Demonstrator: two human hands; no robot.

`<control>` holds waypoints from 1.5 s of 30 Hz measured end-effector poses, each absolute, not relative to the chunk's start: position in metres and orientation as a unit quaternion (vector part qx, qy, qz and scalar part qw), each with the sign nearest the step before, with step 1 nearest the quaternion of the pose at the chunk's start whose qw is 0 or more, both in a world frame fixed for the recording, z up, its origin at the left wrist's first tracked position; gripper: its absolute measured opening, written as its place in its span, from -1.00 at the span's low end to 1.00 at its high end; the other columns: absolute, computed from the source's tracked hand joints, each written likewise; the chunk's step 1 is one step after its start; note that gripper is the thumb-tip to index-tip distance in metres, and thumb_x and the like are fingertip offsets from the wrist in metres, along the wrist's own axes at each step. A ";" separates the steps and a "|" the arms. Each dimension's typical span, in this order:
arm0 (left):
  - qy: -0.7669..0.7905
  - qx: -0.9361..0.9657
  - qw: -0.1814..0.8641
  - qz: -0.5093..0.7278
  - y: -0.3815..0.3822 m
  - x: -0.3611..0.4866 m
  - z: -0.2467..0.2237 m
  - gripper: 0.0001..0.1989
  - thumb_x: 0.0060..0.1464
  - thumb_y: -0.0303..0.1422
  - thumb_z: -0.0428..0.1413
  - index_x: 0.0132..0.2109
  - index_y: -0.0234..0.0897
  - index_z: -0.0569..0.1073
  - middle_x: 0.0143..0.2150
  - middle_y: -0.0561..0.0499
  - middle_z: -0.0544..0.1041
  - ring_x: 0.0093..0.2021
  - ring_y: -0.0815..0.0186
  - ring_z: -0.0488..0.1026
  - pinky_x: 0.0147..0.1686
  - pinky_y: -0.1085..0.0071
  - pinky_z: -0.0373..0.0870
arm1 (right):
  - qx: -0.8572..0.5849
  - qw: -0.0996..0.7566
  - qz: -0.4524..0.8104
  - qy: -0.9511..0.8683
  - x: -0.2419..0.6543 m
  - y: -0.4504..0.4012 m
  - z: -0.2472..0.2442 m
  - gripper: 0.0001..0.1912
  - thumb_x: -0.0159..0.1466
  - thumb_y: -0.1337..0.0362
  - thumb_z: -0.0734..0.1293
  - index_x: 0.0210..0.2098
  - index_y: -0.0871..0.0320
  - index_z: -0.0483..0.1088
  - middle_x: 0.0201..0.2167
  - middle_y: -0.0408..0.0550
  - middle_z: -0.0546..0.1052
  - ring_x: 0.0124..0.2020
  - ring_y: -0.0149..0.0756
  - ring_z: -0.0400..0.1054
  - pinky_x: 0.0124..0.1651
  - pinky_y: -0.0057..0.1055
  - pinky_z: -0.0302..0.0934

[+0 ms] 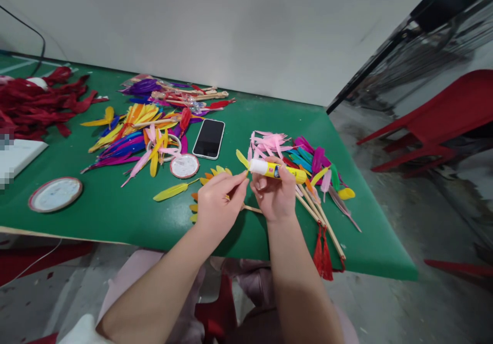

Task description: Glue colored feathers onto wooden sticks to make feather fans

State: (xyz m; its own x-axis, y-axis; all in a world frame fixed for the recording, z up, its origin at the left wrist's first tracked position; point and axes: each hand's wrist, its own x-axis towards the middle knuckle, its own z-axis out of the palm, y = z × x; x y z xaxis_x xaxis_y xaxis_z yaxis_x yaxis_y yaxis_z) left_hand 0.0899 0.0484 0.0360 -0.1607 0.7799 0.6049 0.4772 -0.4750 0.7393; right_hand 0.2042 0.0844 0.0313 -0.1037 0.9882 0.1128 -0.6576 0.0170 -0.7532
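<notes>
My left hand [219,195] is closed in a pinch on the quill of a small yellow feather [242,158], whose tip points up and away. My right hand [276,200] grips a yellow glue stick [281,171] lying across the fingers. Its white end [258,167] is at the feather, but I cannot tell whether they touch. Under my left hand lies a ring of yellow and orange feathers [193,208], mostly hidden, and a thin wooden stick [252,209] shows beside it. A loose yellow-green feather [171,192] lies to the left.
A phone [209,138] lies beyond my hands. Feather bundles [123,149] and round lids [56,195] are on the left. Pink feathers [269,141] and wooden sticks with red tassels [327,251] lie right, near the green table's [385,254] edge. Red chairs [442,123] stand beyond.
</notes>
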 end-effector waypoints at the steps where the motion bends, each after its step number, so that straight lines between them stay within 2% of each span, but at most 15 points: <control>1: 0.499 0.627 0.141 0.582 0.049 0.090 0.036 -0.86 -0.01 -0.46 0.07 -0.30 -0.35 0.51 -0.52 0.05 0.43 -0.52 0.49 0.34 -0.51 0.56 0.31 | -0.240 0.626 0.660 -0.340 0.204 0.084 0.032 -0.81 0.08 0.15 0.26 -0.35 0.11 0.33 -0.78 -0.24 0.29 -0.68 -0.49 0.13 -0.72 -0.64 -0.05; 6: 0.520 0.597 0.192 0.580 0.049 0.089 0.035 -0.86 -0.01 -0.42 0.07 -0.30 -0.34 0.51 -0.51 0.05 0.43 -0.52 0.48 0.35 -0.49 0.54 0.33 | -0.234 0.621 0.676 -0.320 0.204 0.084 0.034 -0.80 0.06 0.12 0.26 -0.38 0.10 0.33 -0.78 -0.25 0.27 -0.69 -0.49 0.11 -0.73 -0.65 -0.06; 18: 0.508 0.613 0.223 0.562 0.049 0.090 0.035 -0.84 0.00 -0.40 0.06 -0.31 -0.35 0.52 -0.52 0.02 0.41 -0.52 0.45 0.34 -0.52 0.52 0.30 | -0.232 0.622 0.670 -0.331 0.204 0.084 0.033 -0.80 0.07 0.14 0.25 -0.34 0.09 0.31 -0.78 -0.25 0.28 -0.69 -0.48 0.12 -0.73 -0.65 -0.06; 34: 0.499 0.632 0.201 0.558 0.048 0.087 0.037 -0.85 0.00 -0.43 0.05 -0.32 -0.34 0.52 -0.53 0.03 0.41 -0.54 0.46 0.33 -0.56 0.53 0.28 | -0.278 0.617 0.642 -0.361 0.203 0.084 0.034 -0.78 0.07 0.09 0.26 -0.37 0.09 0.29 -0.79 -0.28 0.24 -0.71 -0.48 0.10 -0.73 -0.61 -0.12; 45: 0.486 0.636 0.202 0.565 0.047 0.086 0.039 -0.86 -0.01 -0.44 0.06 -0.35 -0.36 0.51 -0.54 0.02 0.42 -0.54 0.46 0.33 -0.57 0.54 0.29 | -0.251 0.622 0.646 -0.363 0.203 0.085 0.031 -0.81 0.11 0.12 0.24 -0.35 0.09 0.30 -0.78 -0.27 0.26 -0.70 -0.49 0.11 -0.72 -0.61 -0.10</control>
State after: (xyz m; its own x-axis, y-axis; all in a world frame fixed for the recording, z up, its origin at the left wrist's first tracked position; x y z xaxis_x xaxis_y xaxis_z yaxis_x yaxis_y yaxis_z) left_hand 0.0864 0.0472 0.0393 -0.1097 0.8460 0.5219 0.3901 -0.4463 0.8054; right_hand 0.2033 0.0848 0.0310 -0.0995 0.9868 0.1278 -0.6224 0.0385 -0.7817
